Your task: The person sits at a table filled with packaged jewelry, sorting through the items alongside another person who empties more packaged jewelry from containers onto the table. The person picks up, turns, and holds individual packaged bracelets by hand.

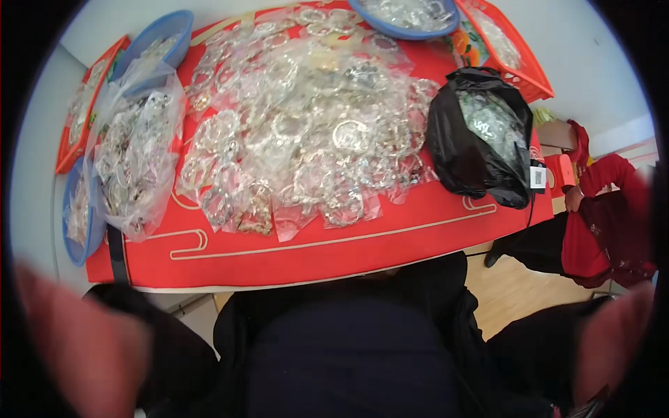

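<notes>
At the lower left edge my left hand [90, 348] is a large blur close to the camera, with its fingers not readable. My right hand [612, 341] is similarly smeared at the lower right edge. Both are raised off the table, and no held thing shows in either. Beyond them, a wide heap of bracelets in clear plastic bags [313, 132] covers the middle of the red tablecloth [300, 261]. A big clear bag full of bracelets [136, 150] stands left of the heap. To its right sits an open black plastic bag [453, 146] with clear packets [491, 122] inside.
Blue bowls [182, 42] and a red basket [63, 153] line the left side. Another blue bowl [401, 31] and red basket [540, 80] stand at the back right. A person in a red top [592, 237] is beyond the table's right end.
</notes>
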A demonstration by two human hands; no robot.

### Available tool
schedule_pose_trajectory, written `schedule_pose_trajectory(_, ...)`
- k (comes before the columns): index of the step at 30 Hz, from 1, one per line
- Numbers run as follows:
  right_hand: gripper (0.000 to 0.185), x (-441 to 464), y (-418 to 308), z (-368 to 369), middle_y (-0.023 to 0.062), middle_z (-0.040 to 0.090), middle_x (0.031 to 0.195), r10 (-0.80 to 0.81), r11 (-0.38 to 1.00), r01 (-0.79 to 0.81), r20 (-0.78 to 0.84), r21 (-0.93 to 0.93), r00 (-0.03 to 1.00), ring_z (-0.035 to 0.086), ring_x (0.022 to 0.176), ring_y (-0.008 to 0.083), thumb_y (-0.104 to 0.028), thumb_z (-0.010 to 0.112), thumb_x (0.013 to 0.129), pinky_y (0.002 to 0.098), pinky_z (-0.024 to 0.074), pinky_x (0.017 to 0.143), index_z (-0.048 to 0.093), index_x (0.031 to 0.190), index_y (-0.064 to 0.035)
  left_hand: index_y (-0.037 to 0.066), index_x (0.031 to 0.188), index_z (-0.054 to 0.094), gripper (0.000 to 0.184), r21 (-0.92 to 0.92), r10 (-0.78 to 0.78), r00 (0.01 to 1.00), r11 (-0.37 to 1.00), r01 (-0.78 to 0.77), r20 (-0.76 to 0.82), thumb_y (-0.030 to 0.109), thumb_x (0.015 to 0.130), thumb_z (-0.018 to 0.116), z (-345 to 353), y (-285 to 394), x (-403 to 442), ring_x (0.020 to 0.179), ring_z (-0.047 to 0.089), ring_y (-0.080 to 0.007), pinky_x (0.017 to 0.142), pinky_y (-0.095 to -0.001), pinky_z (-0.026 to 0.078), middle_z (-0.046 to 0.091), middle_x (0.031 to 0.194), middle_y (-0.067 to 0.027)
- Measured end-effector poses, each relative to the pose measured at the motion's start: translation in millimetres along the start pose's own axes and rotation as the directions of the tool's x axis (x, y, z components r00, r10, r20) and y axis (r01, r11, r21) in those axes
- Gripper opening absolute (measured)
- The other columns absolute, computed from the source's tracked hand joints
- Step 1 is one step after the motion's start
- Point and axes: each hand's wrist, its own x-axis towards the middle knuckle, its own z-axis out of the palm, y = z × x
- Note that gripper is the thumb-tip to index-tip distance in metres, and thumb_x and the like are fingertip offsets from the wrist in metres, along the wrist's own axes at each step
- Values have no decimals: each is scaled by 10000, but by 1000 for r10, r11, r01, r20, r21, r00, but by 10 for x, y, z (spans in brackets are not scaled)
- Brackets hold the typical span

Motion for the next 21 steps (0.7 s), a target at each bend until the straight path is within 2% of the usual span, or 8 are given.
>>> schedule_pose_trajectory(2, 142, -312, 503, -96, 64, 652, 1014, 142, 950, -194, 216, 246, 966, 625, 874, 229, -236, 733, 898, 352, 501, 713, 628, 931, -146, -2, 1074, 625, 249, -20, -116, 984, 993, 114, -135, 139, 1049, 421, 338, -659, -516, 967, 598, -230, 875, -325, 477, 629, 1000, -160)
schedule_pose_trajectory(4, 138, -311, 859, 262, 76, 674, 970, 295, 902, -355, 251, 245, 922, 649, 832, 237, -217, 710, 920, 360, 514, 687, 647, 916, -94, -18, 1025, 588, 134, -11, -250, 966, 968, 250, -61, -26, 936, 488, 431, -1125, -798, 900, 563, -234, 800, -328, 447, 599, 955, -150)
schedule_pose_trajectory(6, 162, -343, 1129, 548, 89, 695, 925, 447, 815, -536, 350, 220, 824, 672, 790, 245, -198, 688, 942, 369, 527, 660, 667, 902, -42, -1, 992, 602, 131, 21, -404, 906, 912, 410, -127, -55, 945, 492, 568, -1425, -1144, 895, 536, -182, 844, -313, 433, 572, 950, -101)
schedule_pose_trajectory(10, 112, -483, 1485, 973, 58, 678, 931, 611, 652, -754, 535, 79, 584, 648, 878, 176, -104, 603, 1000, 319, 514, 803, 666, 1000, -11, -8, 1048, 615, 149, 312, -466, 884, 846, 432, 40, -57, 940, 524, 742, -1803, -1644, 948, 573, -174, 866, -296, 460, 605, 1026, -89)
schedule_pose_trajectory(13, 117, -581, 1866, 1264, 37, 658, 908, 694, 577, -810, 463, 99, 551, 602, 873, 104, -114, 611, 1007, 295, 501, 808, 660, 1005, -7, -13, 1142, 635, 232, 405, -503, 854, 814, 417, 132, -49, 926, 558, 790, -1832, -1593, 1035, 607, -200, 918, -319, 479, 630, 1137, -108)
schedule_pose_trajectory(17, 116, -712, 2312, 1578, 32, 662, 890, 680, 657, -719, 232, 226, 695, 612, 869, 111, -105, 612, 1000, 288, 501, 806, 667, 1012, -3, -13, 1182, 653, 287, 448, -483, 857, 816, 365, 181, -38, 905, 584, 799, -1888, -1580, 1103, 625, -255, 950, -351, 485, 647, 1192, -138)
schedule_pose_trajectory(19, 96, -757, 2504, 1633, 19, 686, 903, 671, 709, -694, 183, 125, 719, 620, 804, 121, -86, 599, 999, 285, 505, 751, 665, 992, -16, -8, 1189, 663, 304, 487, -497, 847, 796, 359, 187, -35, 896, 591, 774, -1911, -1609, 1139, 627, -279, 968, -360, 483, 654, 1205, -149)
schedule_pose_trajectory(21, 70, -736, 2423, 1598, 19, 649, 855, 850, 371, -825, 203, 426, 486, 573, 708, 101, -59, 572, 1004, 260, 474, 663, 636, 988, -36, -4, 1166, 680, 303, 507, -508, 837, 787, 352, 206, -42, 878, 594, 815, -1868, -1536, 1152, 625, -308, 971, -365, 485, 658, 1201, -162)
